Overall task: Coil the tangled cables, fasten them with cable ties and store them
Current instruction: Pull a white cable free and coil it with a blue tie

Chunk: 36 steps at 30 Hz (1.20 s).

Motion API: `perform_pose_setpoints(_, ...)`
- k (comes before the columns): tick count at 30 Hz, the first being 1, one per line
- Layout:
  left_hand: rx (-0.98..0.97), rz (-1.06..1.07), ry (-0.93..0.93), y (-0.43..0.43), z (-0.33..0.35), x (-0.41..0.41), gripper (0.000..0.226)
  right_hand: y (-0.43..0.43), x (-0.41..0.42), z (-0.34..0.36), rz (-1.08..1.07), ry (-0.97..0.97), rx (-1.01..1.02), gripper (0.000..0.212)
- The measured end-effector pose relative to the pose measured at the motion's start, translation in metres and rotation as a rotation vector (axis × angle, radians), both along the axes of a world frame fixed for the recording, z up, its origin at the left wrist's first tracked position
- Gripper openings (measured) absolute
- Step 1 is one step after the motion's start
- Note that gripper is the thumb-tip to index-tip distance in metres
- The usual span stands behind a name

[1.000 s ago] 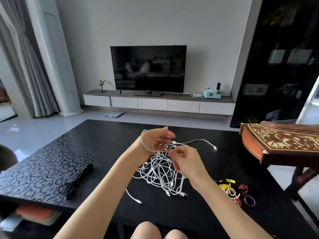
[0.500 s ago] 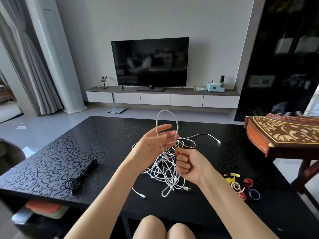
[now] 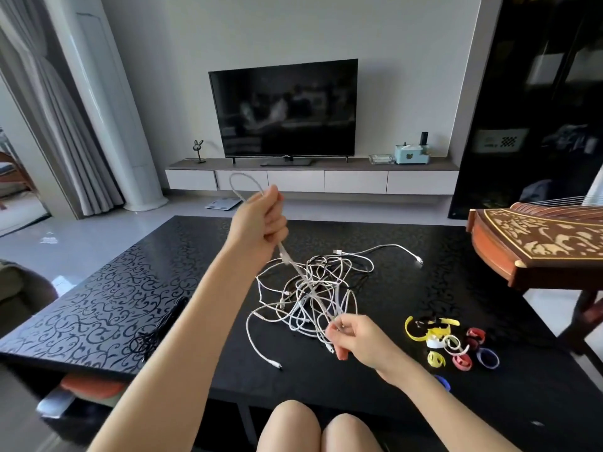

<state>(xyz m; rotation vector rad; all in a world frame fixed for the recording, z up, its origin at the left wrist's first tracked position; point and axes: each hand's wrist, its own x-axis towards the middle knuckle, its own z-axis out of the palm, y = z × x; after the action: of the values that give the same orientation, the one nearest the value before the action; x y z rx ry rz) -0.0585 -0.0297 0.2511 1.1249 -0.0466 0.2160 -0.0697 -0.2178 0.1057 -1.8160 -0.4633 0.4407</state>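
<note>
Since half a second ago the left hand [image 3: 257,223] is lifting away from the tangle of white cables [image 3: 321,282] and is closing into a fist, where before its fingers were straight with a loop lying over them. The right hand [image 3: 359,340] is moving the other way, down to the near edge of the tangle, toward the person.

Between the two hands one pale cable [image 3: 295,267] is running tight and straight, slanting over the tangle from upper left to lower right. The left hand is gripping this cable with all fingers curled round it, and a loop of the same cable is standing out above the fist, up and to the left. The right hand is pinching the lower part of the cable between thumb and fingertips.

The tangle itself is lying spread on the black patterned table [image 3: 98,305], with one plug end reaching out to its far right and another strand trailing out on its near left side. Right of the tangle, apart from it, a small heap of coloured cable ties [image 3: 437,334] is lying: yellow, red, white and blue ones. Left of the tangle, well apart, a black cable [image 3: 153,337] is lying bundled, partly hidden behind the left forearm. Far beyond the tangle a dark television [image 3: 284,109] is standing against the wall. To the far right of the tangle the end of a carved wooden instrument [image 3: 538,239] is showing beside the table. Nearer than the tangle, the person's knees [image 3: 293,425] are showing at the near table edge.
</note>
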Motion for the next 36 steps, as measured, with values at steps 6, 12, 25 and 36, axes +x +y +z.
perform_pose_setpoints(6,0.865,0.421,0.152,0.018,0.011,0.009,0.021,-0.018,0.014,0.025,-0.210,-0.306,0.104,0.016)
perform_pose_setpoints(12,0.622,0.074,0.260,0.010,0.017,0.012,0.046,-0.001,0.012,0.164,-0.307,-1.086,0.199,0.014)
perform_pose_setpoints(25,0.432,-0.426,0.212,0.019,0.014,-0.015,0.058,0.037,0.020,0.163,-0.211,-0.716,0.058,0.013)
perform_pose_setpoints(36,0.725,-0.383,0.110,0.008,-0.018,-0.029,0.027,0.018,0.026,0.155,-0.257,-1.117,-0.229,0.018)
